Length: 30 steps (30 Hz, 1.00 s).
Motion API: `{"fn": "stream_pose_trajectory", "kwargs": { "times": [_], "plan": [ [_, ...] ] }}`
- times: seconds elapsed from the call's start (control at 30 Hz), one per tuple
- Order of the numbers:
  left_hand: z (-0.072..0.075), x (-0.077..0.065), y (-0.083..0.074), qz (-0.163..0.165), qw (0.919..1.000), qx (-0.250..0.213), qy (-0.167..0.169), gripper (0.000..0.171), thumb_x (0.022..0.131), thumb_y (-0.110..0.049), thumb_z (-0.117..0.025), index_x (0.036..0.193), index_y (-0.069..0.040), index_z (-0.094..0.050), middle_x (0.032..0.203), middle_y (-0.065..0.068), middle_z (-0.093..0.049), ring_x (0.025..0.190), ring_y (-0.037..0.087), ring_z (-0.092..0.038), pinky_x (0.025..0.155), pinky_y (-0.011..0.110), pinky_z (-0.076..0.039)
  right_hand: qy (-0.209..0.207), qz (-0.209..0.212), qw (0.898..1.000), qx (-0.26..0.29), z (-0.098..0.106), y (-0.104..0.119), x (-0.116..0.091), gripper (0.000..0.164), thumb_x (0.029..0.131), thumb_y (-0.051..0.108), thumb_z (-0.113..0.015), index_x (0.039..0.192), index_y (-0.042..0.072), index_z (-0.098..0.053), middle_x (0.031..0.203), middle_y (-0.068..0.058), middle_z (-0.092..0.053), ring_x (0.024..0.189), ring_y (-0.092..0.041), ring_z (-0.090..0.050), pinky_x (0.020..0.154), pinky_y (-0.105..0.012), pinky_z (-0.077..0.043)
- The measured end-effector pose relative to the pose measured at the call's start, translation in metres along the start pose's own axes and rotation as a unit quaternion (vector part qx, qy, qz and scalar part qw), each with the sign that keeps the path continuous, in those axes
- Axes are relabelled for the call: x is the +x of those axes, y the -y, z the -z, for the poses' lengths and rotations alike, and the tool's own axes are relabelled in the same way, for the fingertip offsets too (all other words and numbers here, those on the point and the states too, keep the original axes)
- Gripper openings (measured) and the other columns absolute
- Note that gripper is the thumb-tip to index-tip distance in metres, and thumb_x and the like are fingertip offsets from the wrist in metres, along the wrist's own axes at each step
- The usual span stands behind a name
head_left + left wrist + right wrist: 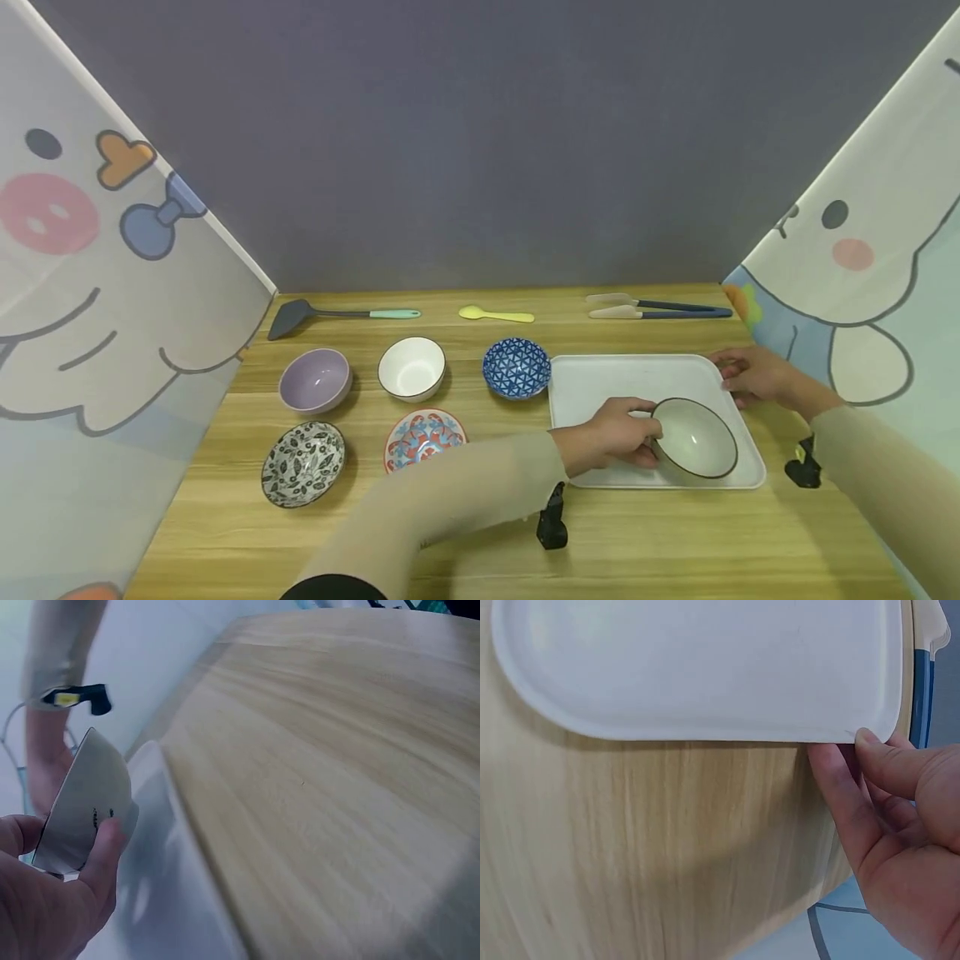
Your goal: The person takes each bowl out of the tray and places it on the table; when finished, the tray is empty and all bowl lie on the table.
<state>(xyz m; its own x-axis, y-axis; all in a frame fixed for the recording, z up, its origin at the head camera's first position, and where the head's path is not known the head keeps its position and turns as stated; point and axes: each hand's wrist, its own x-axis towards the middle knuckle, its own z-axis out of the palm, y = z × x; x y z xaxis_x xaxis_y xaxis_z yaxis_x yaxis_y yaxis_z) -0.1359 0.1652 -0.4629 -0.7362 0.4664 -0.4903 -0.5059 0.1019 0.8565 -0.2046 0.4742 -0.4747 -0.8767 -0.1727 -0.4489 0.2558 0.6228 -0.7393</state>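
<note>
My left hand point(621, 432) grips a white bowl point(697, 437) with a dark rim by its left side, thumb and fingers pinching the wall. The bowl is tilted over the right part of a white rectangular tray point(600, 387). In the left wrist view the bowl point(94, 795) shows its outer wall with small dark marks. At the tray's right edge, my right hand point(753, 375) pinches the rim near the far corner. Seen from the right wrist, the thumb of the right hand point(907, 817) lies on top of the tray rim point(705, 733) and fingers reach under it.
Behind the tray lie tongs point(660, 312), a yellow spoon point(495, 315) and a spatula point(337, 314). To the left stand a blue patterned bowl point(516, 368), a white bowl point(412, 369), a purple bowl point(316, 382), a black floral bowl point(303, 465) and a red-blue patterned dish point(423, 437).
</note>
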Motion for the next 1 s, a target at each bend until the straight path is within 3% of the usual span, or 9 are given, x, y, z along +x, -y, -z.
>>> {"fn": "stream_pose_trajectory", "kwargs": {
  "times": [0.3, 0.5, 0.73, 0.9, 1.0],
  "plan": [
    [0.051, -0.020, -0.019, 0.002, 0.9991, -0.040, 0.009, 0.051, 0.089, -0.001, -0.065, 0.137, -0.017, -0.064, 0.088, 0.015, -0.072, 0.063, 0.021, -0.068, 0.067, 0.036, -0.067, -0.016, 0.008, 1.000, 0.002, -0.003, -0.007, -0.003, 0.060, 0.098, -0.001, -0.063, 0.150, -0.013, -0.036, 0.112, -0.017, -0.059, 0.080, -0.014, -0.065, 0.070, -0.036, -0.066],
    [0.091, -0.044, -0.028, -0.008, 0.9990, -0.024, 0.036, 0.056, 0.090, -0.002, -0.064, 0.145, -0.011, -0.057, 0.093, 0.018, -0.071, 0.070, 0.021, -0.071, 0.075, 0.036, -0.067, -0.026, 0.013, 1.000, -0.006, -0.005, -0.010, -0.003, 0.058, 0.099, -0.001, -0.062, 0.150, -0.011, -0.038, 0.113, -0.019, -0.059, 0.078, -0.015, -0.065, 0.068, -0.036, -0.066],
    [0.132, -0.075, -0.021, -0.027, 0.9989, -0.006, 0.039, 0.060, 0.092, 0.002, -0.061, 0.150, -0.004, -0.050, 0.109, 0.022, -0.068, 0.083, 0.027, -0.073, 0.083, 0.042, -0.066, -0.031, 0.016, 0.999, -0.014, -0.007, -0.011, -0.005, 0.058, 0.098, -0.001, -0.063, 0.150, -0.011, -0.040, 0.112, -0.018, -0.060, 0.078, -0.014, -0.065, 0.067, -0.035, -0.065],
    [0.153, -0.092, -0.015, -0.029, 0.9989, 0.005, 0.036, 0.061, 0.091, 0.008, -0.060, 0.150, 0.002, -0.046, 0.124, 0.024, -0.061, 0.095, 0.035, -0.073, 0.086, 0.046, -0.065, -0.031, 0.009, 0.999, -0.007, -0.007, -0.011, -0.006, 0.058, 0.098, -0.002, -0.062, 0.150, -0.011, -0.038, 0.114, -0.021, -0.059, 0.078, -0.016, -0.065, 0.067, -0.035, -0.065],
    [0.163, -0.100, -0.013, -0.023, 0.9991, 0.026, 0.025, 0.062, 0.091, 0.009, -0.062, 0.150, 0.002, -0.045, 0.123, 0.025, -0.062, 0.094, 0.032, -0.073, 0.085, 0.046, -0.065, -0.030, 0.012, 0.999, -0.005, -0.007, -0.010, -0.005, 0.058, 0.098, -0.003, -0.061, 0.150, -0.012, -0.038, 0.114, -0.021, -0.059, 0.077, -0.016, -0.065, 0.067, -0.035, -0.065]
  ]
}}
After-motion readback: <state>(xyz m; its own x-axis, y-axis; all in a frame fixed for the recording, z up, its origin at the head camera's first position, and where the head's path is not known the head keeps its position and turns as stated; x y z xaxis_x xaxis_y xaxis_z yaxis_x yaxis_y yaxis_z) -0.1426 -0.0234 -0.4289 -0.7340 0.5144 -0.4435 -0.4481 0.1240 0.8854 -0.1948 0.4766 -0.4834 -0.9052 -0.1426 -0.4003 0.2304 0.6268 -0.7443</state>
